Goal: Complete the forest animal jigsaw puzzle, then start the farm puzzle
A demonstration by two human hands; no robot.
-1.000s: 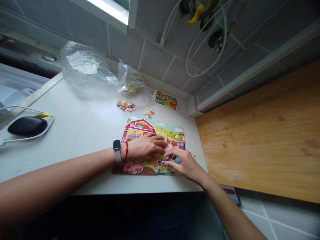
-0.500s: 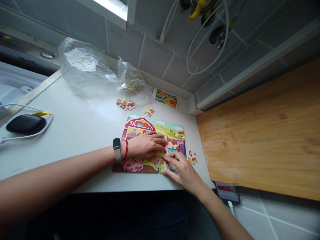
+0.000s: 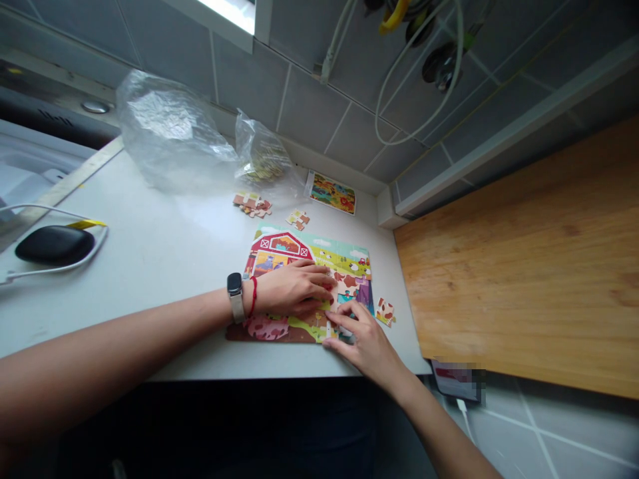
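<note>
A farm-scene jigsaw puzzle [image 3: 344, 249], with a red barn, sheep and a pig, lies on the white counter, mostly assembled. Across its middle my left hand [image 3: 299, 289] rests flat, fingers spread over the pieces and hiding part of the picture. At the lower right of the puzzle, my right hand [image 3: 362, 336] pinches a puzzle piece [image 3: 329, 330] between thumb and fingers, pressed against the assembled pieces. One loose brown-and-white piece [image 3: 385, 311] sits to the right. Above the barn lie a small stack of pieces [image 3: 253, 203] and a loose piece [image 3: 298, 219].
Clear plastic bags [image 3: 172, 136] stand at the back, a smaller one [image 3: 262, 150] holding pieces. A picture card [image 3: 332, 191] leans near the wall. A black device [image 3: 54, 245] with a white cable lies left; a wooden board [image 3: 519, 266] borders the right.
My right hand has shifted the puzzle piece slightly left, and the gap beside the neighbouring pieces has closed. My left hand stays in place on the puzzle.
</note>
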